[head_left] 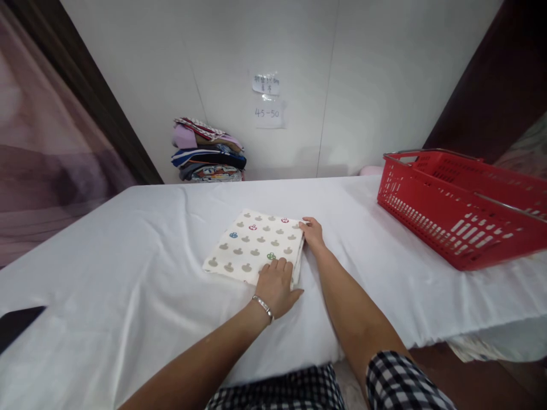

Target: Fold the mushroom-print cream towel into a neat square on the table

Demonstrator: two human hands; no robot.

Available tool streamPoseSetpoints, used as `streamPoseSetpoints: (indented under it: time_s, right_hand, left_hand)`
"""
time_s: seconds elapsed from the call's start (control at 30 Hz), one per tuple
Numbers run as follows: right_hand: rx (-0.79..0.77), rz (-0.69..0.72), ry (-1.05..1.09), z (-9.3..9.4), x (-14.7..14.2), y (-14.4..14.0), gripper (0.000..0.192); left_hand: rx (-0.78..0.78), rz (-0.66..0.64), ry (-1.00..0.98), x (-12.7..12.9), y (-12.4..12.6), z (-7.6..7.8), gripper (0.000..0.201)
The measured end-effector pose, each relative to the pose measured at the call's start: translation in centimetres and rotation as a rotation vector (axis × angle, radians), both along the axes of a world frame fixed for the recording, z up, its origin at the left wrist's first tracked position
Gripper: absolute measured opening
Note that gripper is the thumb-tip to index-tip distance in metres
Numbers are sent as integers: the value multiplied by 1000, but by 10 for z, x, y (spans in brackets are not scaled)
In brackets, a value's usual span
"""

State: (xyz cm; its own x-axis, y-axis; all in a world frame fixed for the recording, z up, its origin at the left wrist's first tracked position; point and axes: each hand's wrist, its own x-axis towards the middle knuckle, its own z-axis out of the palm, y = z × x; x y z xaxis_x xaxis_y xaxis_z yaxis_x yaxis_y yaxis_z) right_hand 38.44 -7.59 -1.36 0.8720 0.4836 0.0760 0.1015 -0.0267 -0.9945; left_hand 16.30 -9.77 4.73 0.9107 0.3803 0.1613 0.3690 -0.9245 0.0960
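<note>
A folded cream cloth (245, 242) printed with grey, red, blue and green mushrooms lies flat in the middle of the white-covered table (171, 319). My left hand (277, 287), with a bracelet at the wrist, rests palm down on its near right corner, fingers stretched out and thumb spread to the right. At the far right corner, my right hand (313, 232) grips the cloth's edge between thumb and fingers. Part of the near edge is hidden under my left hand.
A red plastic basket (427, 210) stands on the table at the right. A stack of folded fabrics (209, 151) sits against the back wall. Paper signs (268, 114) hang on that wall. A dark flat object (19, 324) lies at the left edge.
</note>
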Motion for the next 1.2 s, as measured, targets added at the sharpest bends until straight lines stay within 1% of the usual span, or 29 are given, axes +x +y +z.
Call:
streamPoseSetpoints:
  time_s: [0.1, 0.17, 0.27, 0.33, 0.4, 0.47, 0.57, 0.63, 0.7, 0.77, 0.83, 0.9, 0.97, 1.07, 1.1, 1.13, 1.2]
  right_hand:
    - [-38, 15, -12, 2, 3, -2, 37]
    - [-59, 22, -14, 3, 6, -4, 38]
    - [-88, 42, -11, 5, 7, -7, 42]
    - [-89, 64, -14, 5, 6, -9, 43]
    - [-62, 94, -47, 5, 5, -9, 44]
    - [-19, 116, -85, 4, 4, -8, 43]
    - [3, 101, -92, 1, 5, -5, 42]
    - [-6, 82, -86, -2, 6, -3, 41]
    - [-6, 67, -95, -3, 7, -3, 41]
    - [-7, 43, -102, -4, 7, -4, 40]
    - [-13, 21, -97, -3, 7, -5, 40]
    - [-31, 17, -78, -1, 7, -7, 41]
    - [-61, 35, -56, 2, 7, -8, 45]
    - [-119, 61, -35, 8, 6, -10, 52]
    - [-140, 68, -32, 10, 5, -11, 54]
    - [-156, 75, -34, 11, 4, -11, 57]
    - [-178, 95, -57, 14, 2, -11, 60]
  left_hand:
    - [-37, 12, -81, -7, 0, -1, 34]
    - [-95, 74, -81, -4, 3, 3, 32]
    - [-192, 192, 43, 8, 7, 11, 29]
    - [-230, 238, 161, 17, 11, 16, 24]
    - [-247, 243, 248, 22, 18, 21, 20]
    - [-280, 221, 271, 24, 27, 26, 17]
    - [-406, 171, 178, 25, 39, 31, 17]
    - [-446, 166, 102, 27, 41, 31, 17]
    - [-396, 178, 98, 32, 35, 27, 16]
    - [-307, 173, 127, 35, 24, 18, 16]
    - [-262, 147, 114, 32, 13, 8, 21]
    - [-250, 98, 50, 22, 5, 1, 25]
    - [-224, 2, -35, 6, 2, -4, 30]
    - [-144, -172, -134, -19, 5, -9, 52]
    - [-118, -206, -147, -25, 8, -10, 56]
    - [-93, -219, -150, -30, 11, -12, 57]
    - [-49, -203, -132, -33, 16, -15, 51]
